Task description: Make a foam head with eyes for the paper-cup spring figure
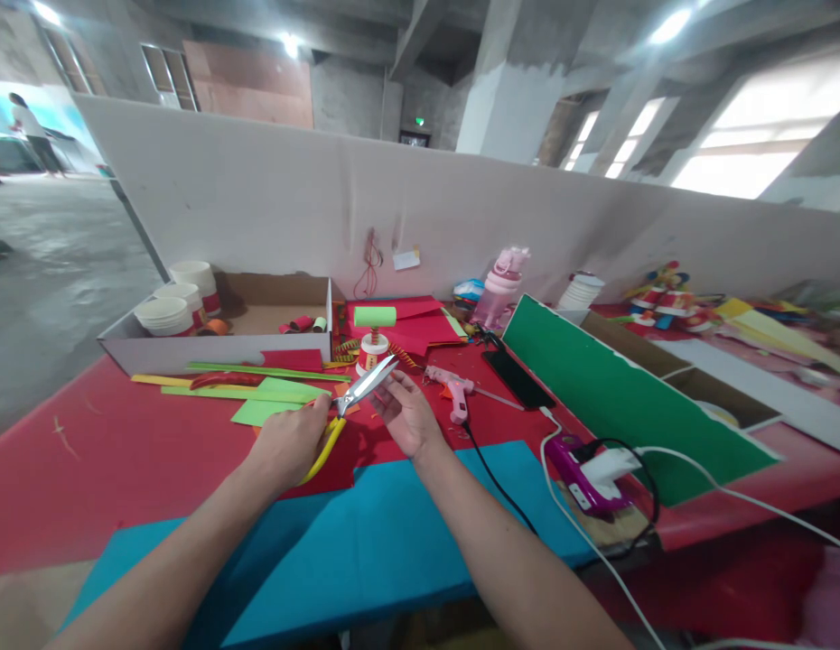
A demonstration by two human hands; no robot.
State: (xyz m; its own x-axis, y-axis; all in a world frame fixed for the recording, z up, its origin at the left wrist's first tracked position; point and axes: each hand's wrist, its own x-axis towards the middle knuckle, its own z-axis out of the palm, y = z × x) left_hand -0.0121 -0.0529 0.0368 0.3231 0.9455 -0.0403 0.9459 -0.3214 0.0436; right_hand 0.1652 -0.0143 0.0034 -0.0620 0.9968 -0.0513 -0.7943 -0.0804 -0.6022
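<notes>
Nearest me, a blue sheet lies along the front edge of the red-covered desk, with my forearms reaching over it. My left hand is closed round the yellow handles of a pair of scissors, which I hold above the desk. Their long axis slants away from me and to the right, so the silver blades leave my left hand and point across to the fingers of my right hand. The handles sit with my left; the tips are nearer my right, just beside its fingertips. That right hand is raised with its fingers bent; whether it pinches something small there, I cannot tell.

Light green paper lies just beyond my left hand. To the right of my right hand, near it, is a pink glue gun, and past that a dark phone. Beyond the blades stands a small white cup with a green roll mounted crosswise above it. A cardboard box sits farther left, a pink bottle farther right, and behind everything on the desk rises a pale partition.
</notes>
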